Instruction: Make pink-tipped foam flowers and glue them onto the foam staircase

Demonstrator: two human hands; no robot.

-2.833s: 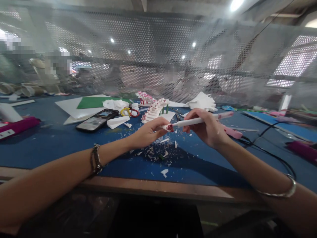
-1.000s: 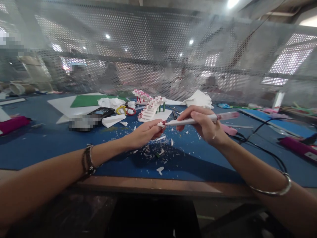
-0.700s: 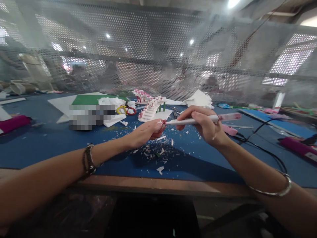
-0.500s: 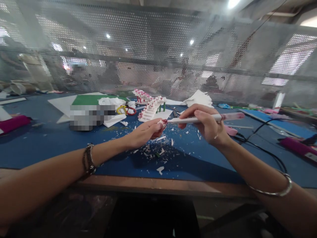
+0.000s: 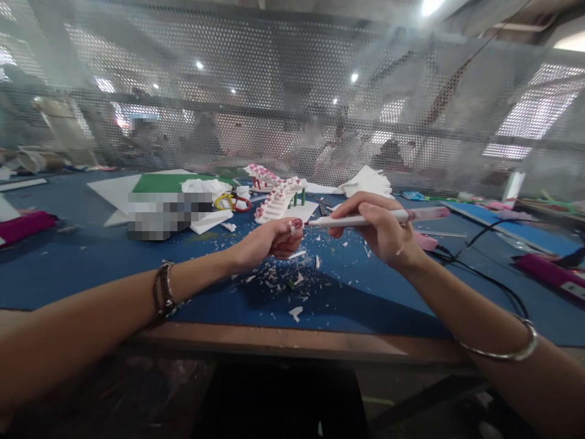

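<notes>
My left hand (image 5: 269, 241) is closed around a small white piece with dark red colouring (image 5: 295, 225), pinched at the fingertips; its exact kind is too small to tell. My right hand (image 5: 379, 228) grips a white marker pen (image 5: 351, 221) with a pinkish end, held almost level. The pen's dark tip points left, right beside the coloured piece; whether they touch I cannot tell. Just behind my left hand stands a white model staircase (image 5: 276, 204) with green posts. A second model (image 5: 262, 175), marked pink and on red posts, is behind it.
White scraps (image 5: 296, 313) litter the blue table mat (image 5: 201, 286). Scissors (image 5: 233, 202) with yellow and red handles lie left of the models, near crumpled white paper (image 5: 208, 187) and a green sheet (image 5: 159, 183). A black cable (image 5: 493, 274) runs at right. A perforated metal screen (image 5: 274, 91) stands behind.
My left hand has turned the small piece, so more of its red-coloured face shows, and drawn it slightly left. The marker in my right hand stays almost where it was.
</notes>
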